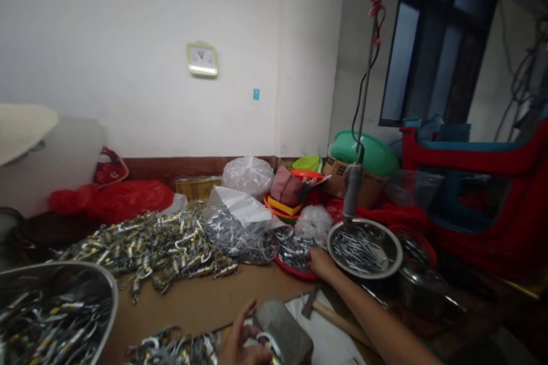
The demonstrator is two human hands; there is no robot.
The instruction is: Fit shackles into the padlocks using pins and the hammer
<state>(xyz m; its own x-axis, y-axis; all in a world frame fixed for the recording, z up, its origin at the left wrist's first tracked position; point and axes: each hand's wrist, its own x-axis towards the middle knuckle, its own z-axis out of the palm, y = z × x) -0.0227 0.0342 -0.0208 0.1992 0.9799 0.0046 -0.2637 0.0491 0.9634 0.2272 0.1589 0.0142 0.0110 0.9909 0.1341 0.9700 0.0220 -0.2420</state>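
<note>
My left hand is low in the middle of the view, its fingers curled around a shiny metal hook with a curved end. The hook is against a grey metal block, and part of it is hidden by the fingers. My right hand reaches forward to a red dish of small metal parts. Its fingertips are pressed together at the dish's right side; what they pinch, if anything, is too small to make out. A hammer with a wooden handle lies under my right forearm.
A heap of metal hooks covers the left back, beside an open plastic bag of parts. A steel basin stands front left. Right of the dish is a steel bowl of pins, below a hanging rod-like tool.
</note>
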